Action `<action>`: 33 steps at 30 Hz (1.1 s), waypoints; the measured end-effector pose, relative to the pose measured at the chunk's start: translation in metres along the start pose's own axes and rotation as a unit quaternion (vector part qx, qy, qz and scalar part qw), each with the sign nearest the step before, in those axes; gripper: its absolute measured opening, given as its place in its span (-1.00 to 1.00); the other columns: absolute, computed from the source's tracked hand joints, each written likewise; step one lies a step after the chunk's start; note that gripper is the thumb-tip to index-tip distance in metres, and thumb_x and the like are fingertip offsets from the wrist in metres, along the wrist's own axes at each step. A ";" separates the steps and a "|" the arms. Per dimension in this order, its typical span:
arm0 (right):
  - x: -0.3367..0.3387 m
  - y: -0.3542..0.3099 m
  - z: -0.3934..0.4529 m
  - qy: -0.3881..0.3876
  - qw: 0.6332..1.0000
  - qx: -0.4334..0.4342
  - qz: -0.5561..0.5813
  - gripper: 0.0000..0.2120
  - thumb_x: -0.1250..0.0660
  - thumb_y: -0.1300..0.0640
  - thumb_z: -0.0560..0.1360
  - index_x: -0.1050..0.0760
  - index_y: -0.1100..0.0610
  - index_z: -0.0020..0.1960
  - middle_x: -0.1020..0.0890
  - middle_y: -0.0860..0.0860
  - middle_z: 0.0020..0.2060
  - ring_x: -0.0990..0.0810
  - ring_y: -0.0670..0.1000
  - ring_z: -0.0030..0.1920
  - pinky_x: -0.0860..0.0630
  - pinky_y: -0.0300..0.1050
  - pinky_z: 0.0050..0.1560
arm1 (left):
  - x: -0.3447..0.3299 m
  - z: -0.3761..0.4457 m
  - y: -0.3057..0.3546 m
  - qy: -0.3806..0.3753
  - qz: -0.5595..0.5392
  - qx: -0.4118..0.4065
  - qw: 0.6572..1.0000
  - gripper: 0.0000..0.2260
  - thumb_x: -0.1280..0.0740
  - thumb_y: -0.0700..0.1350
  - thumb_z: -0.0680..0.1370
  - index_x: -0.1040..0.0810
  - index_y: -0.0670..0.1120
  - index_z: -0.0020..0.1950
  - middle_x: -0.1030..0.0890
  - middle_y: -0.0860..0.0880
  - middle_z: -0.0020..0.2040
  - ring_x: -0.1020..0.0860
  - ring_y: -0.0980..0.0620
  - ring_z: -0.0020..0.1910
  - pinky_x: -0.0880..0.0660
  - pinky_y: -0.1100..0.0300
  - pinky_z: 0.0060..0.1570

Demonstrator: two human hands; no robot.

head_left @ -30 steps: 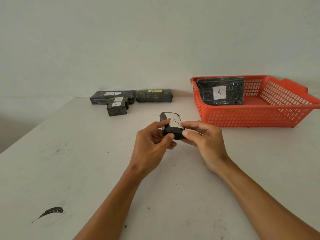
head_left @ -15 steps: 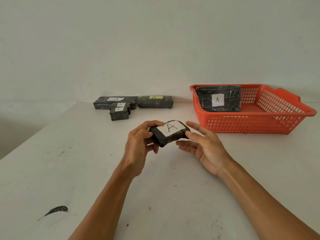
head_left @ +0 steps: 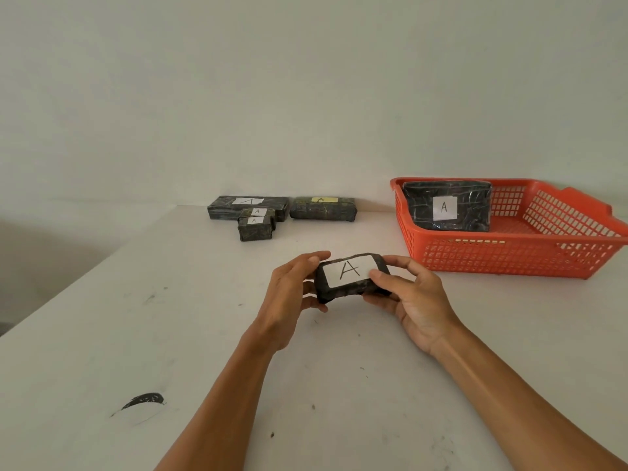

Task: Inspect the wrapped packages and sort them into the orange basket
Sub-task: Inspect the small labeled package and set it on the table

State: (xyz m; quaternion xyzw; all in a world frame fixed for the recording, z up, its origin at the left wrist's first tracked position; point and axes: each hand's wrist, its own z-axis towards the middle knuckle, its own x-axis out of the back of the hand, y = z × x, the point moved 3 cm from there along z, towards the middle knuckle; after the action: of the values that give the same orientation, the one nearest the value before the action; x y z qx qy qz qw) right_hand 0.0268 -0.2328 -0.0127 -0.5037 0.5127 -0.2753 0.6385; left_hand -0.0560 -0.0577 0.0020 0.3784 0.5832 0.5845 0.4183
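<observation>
1. A plain pale wall fills the upper half of the frame; below it a white table [head_left: 170, 334] runs toward the camera, scuffed, with a black smear [head_left: 144, 400] at lower left.
2. At frame centre, both hands hold a small black-wrapped package [head_left: 350, 278] above the table, its white label marked "A" turned up toward the camera.
3. The left hand [head_left: 289, 294] grips the package's left end, fingers curled over the top edge; the right hand [head_left: 413, 300] grips the right end, thumb resting on the label's corner.
4. The package's long axis runs left to right, one end in each hand.
5. The orange basket [head_left: 509, 260] sits right of centre, up and to the right of the package, so the right hand is the nearer one. One larger wrapped package [head_left: 475, 205] labelled "A" already stands in it against the far wall.
6. Four more wrapped packages [head_left: 282, 212] wait at upper left of centre by the wall.
7. The label looks readable now, so I judge inspection is nearly done.
</observation>
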 end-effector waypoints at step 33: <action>-0.085 0.007 0.123 -0.071 0.775 0.175 -0.603 -0.40 -0.51 -0.02 0.49 -0.43 0.12 0.45 -0.47 0.06 0.17 -0.55 0.11 0.12 -0.50 -0.06 0.11 | 0.057 0.114 0.028 0.031 0.544 -0.147 0.826 -0.71 -0.37 -0.28 0.51 -0.54 -0.07 0.21 -0.44 -0.05 0.18 -0.52 -0.14 0.07 -0.55 -0.05 0.00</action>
State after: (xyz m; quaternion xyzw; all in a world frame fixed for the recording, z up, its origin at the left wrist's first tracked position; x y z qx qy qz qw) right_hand 0.1131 -0.1128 0.0091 -0.6075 -0.0001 -0.6525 0.4529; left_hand 0.0283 0.0374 0.0312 0.5503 0.2032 0.8072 0.0652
